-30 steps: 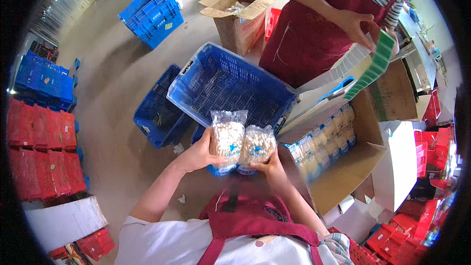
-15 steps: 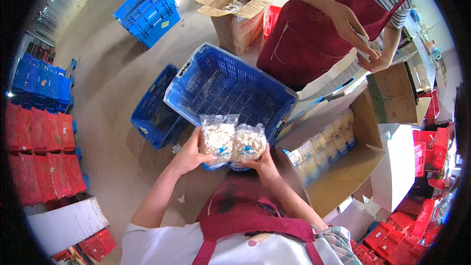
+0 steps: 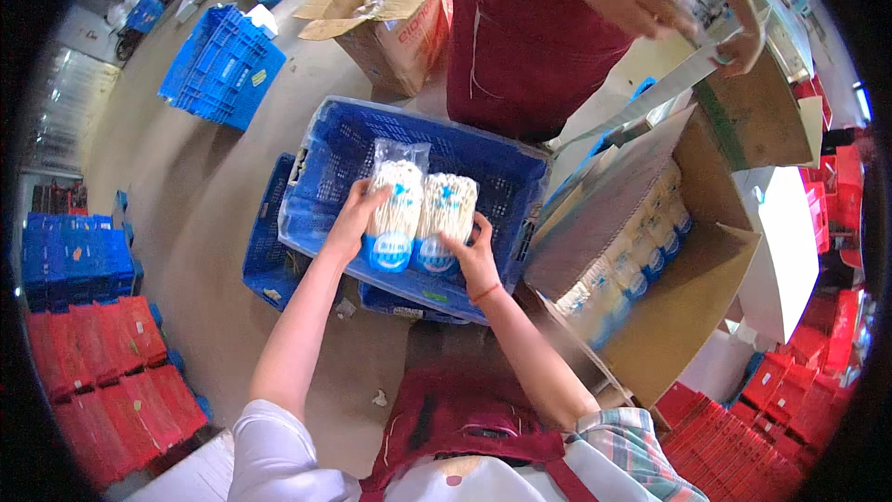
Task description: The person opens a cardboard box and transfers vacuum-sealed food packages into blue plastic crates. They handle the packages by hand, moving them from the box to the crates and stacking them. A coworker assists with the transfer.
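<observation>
Both hands, left hand (image 3: 348, 223) and right hand (image 3: 474, 256), have moved the two gripped enoki mushroom packs (image 3: 418, 214) up-frame, over the blue crate (image 3: 325, 144).

- Both hands, left (image 3: 348, 223) and right (image 3: 472, 256), have carried the two clear plastic packs of white enoki mushrooms (image 3: 418, 214) forward, now over the blue slatted plastic crate (image 3: 483, 167).
- Arms stretched further out.
- Person in the red apron (image 3: 539, 46) now pulling a white cardboard strip (image 3: 650, 98).
</observation>
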Demonstrator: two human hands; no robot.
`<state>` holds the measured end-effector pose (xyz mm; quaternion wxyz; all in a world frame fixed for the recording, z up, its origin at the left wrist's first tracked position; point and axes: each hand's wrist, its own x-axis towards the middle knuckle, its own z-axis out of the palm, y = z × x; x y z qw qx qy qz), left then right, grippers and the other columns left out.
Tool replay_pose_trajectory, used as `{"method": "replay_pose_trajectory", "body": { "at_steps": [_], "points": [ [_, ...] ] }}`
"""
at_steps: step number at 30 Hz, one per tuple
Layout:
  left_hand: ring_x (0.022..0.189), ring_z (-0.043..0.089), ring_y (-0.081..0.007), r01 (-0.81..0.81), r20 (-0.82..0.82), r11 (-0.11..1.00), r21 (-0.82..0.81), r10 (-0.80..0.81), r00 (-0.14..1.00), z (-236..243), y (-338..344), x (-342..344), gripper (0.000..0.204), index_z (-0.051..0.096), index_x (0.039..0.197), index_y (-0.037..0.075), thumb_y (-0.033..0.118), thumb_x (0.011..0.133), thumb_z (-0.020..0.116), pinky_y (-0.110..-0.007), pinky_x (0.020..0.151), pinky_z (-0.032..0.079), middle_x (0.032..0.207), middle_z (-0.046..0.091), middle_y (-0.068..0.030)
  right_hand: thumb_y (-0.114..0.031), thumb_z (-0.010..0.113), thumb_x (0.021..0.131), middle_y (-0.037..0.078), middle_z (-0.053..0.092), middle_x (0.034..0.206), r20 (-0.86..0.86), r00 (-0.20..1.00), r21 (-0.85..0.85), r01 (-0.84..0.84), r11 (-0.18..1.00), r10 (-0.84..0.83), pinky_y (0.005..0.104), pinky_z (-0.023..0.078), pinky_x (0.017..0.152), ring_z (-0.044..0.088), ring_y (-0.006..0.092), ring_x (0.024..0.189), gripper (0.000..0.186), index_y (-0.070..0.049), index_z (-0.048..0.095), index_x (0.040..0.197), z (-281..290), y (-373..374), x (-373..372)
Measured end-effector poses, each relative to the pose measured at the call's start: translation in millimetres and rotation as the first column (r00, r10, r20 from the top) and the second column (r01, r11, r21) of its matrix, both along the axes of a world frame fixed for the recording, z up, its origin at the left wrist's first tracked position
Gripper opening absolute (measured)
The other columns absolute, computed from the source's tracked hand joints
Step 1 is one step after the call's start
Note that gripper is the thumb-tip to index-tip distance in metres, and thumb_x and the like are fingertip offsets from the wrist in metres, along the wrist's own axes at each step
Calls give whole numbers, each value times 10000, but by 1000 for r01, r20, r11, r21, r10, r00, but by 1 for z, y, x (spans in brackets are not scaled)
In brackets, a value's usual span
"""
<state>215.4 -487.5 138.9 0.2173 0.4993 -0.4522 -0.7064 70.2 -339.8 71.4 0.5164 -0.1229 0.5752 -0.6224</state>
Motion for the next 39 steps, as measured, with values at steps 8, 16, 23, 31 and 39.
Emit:
{"method": "replay_pose_trajectory", "body": {
  "at_steps": [8,16,23,31,39],
  "points": [
    [984,565,-202,150,201,976,157,-180,963,-241,-32,-17,533,468,1232,-6,351,864,612,-311,841,453,1128,586,-127,-194,751,743,148,492,1255,15,987,374,141,917,-158,367,399,948,500,262,1123,754,-9,324,1336,-189,-12,8],
    [1122,520,-287,312,422,888,338,-440,793,-372,3,-22,679,451,1323,72,532,836,563,-380,909,415,1242,536,-158,-321,697,778,195,450,1332,-214,977,719,145,680,19,360,397,969,485,322,1177,791,-27,290,1390,-323,27,17],
    [1199,422,-443,630,818,762,150,-454,353,-399,28,-16,725,317,1408,90,588,888,405,-483,1010,340,1344,399,-269,-338,533,851,184,277,1450,-322,869,890,143,434,375,477,270,1064,289,401,1303,715,-62,222,1433,-305,18,42],
    [1132,489,-441,900,662,423,109,-706,252,-473,44,30,721,285,1393,11,555,923,327,-478,925,404,1276,443,-323,-199,644,780,253,409,1310,-615,753,594,247,766,234,439,259,1067,327,417,1256,572,-5,443,1279,-222,11,73],
    [1022,583,-260,476,527,860,-185,-322,786,-242,15,-7,328,538,1158,3,214,908,543,-324,875,447,1115,605,-158,-302,500,941,177,508,1270,-256,716,-125,-691,712,649,365,376,998,486,296,1185,466,-16,437,1303,63,100,24]
  ]
}}
